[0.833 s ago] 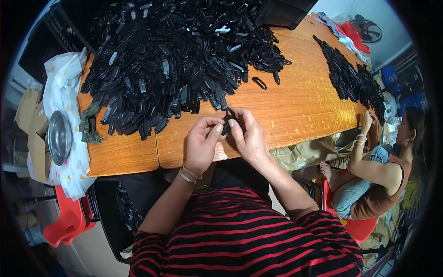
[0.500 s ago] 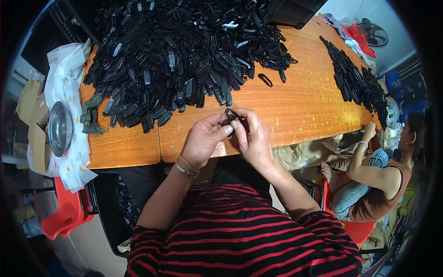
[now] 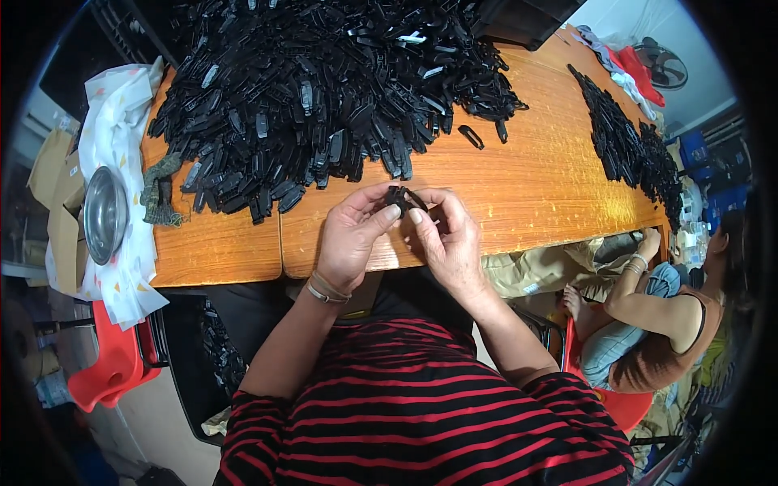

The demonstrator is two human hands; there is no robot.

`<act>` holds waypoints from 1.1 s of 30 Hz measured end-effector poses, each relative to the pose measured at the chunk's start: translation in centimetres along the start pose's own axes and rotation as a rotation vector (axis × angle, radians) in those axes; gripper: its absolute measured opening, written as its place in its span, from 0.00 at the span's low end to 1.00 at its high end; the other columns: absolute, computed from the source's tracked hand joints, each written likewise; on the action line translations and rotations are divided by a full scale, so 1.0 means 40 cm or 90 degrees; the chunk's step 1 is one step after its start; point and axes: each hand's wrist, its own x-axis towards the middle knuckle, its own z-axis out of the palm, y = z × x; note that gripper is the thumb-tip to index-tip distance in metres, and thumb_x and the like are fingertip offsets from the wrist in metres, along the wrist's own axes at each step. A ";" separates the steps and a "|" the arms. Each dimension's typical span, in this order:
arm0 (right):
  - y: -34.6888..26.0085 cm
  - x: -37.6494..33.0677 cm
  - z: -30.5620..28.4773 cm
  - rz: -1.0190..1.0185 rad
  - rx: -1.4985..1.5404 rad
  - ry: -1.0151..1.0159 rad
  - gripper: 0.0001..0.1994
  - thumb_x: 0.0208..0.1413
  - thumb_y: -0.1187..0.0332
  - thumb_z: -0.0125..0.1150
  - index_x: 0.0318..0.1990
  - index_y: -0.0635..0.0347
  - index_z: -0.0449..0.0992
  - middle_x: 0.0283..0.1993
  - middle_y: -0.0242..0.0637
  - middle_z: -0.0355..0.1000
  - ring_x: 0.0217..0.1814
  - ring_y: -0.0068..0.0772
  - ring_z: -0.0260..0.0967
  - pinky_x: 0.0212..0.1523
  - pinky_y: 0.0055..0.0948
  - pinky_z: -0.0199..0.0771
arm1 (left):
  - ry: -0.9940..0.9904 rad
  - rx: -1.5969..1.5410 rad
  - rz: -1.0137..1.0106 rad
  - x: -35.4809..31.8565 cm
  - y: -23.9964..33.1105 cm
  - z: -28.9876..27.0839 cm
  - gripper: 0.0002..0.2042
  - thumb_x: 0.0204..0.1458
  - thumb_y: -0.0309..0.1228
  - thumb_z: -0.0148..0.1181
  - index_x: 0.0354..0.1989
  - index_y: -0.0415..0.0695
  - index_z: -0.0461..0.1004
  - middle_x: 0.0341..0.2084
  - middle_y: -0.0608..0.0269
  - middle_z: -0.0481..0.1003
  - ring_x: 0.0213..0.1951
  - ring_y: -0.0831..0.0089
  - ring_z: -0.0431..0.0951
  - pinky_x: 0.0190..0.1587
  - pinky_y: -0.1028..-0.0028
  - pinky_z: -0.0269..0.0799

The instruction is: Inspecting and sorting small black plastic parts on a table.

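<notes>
In front of my body, just above the near table edge, both hands meet over a small black plastic piece point(image 3: 397, 196). My left hand point(image 3: 355, 235) pinches its left part between thumb and fingers. With thumb and forefinger, my right hand point(image 3: 450, 245) grips the curved, loop-like right part. I cannot tell whether this is one piece or two joined ones, since fingertips cover much of it. Beyond my hands lies a big heap of similar long, narrow black pieces point(image 3: 300, 105). One loose oval black loop point(image 3: 471, 137) rests apart, right of the heap.
The wooden table point(image 3: 535, 162) carries a second black pile point(image 3: 620, 146) at the right. A dark green cloth bundle point(image 3: 162, 190) and a metal bowl point(image 3: 105, 215) are at the left. A black bin point(image 3: 190, 364) stands below. Another person point(image 3: 664, 324) sits at the right.
My fingers have turned the black piece, and its loop-like part now stands out toward my right hand. Both hands stay nearly in place. The other person's hand has shifted slightly.
</notes>
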 end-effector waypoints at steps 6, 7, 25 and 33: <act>0.008 0.007 -0.002 -0.112 -0.092 0.015 0.10 0.53 0.77 0.63 0.43 0.64 0.73 0.33 0.39 0.70 0.28 0.27 0.71 0.27 0.24 0.70 | -0.020 0.035 0.057 -0.007 -0.001 0.007 0.16 0.55 0.19 0.57 0.53 0.36 0.72 0.41 0.67 0.76 0.38 0.84 0.72 0.44 0.83 0.70; 0.011 0.008 -0.003 -0.111 -0.093 0.015 0.10 0.53 0.77 0.63 0.43 0.64 0.73 0.33 0.39 0.70 0.28 0.27 0.71 0.27 0.24 0.70 | -0.030 0.060 0.070 -0.007 -0.002 0.007 0.16 0.55 0.19 0.57 0.53 0.36 0.71 0.41 0.67 0.76 0.36 0.86 0.71 0.41 0.84 0.69; 0.020 -0.030 0.052 -0.061 -0.050 -0.020 0.24 0.44 0.73 0.71 0.48 0.62 0.64 0.30 0.34 0.66 0.30 0.23 0.67 0.30 0.26 0.71 | -0.097 0.119 0.025 -0.024 -0.006 0.022 0.16 0.67 0.41 0.41 0.33 0.42 0.68 0.23 0.70 0.68 0.26 0.85 0.65 0.28 0.85 0.61; 0.078 0.108 -0.125 0.029 -0.129 -0.054 0.13 0.54 0.69 0.65 0.44 0.65 0.72 0.35 0.38 0.72 0.33 0.26 0.74 0.32 0.25 0.75 | -0.018 0.874 0.373 0.094 0.063 0.005 0.04 0.58 0.27 0.53 0.32 0.42 0.72 0.27 0.61 0.76 0.27 0.67 0.74 0.30 0.73 0.69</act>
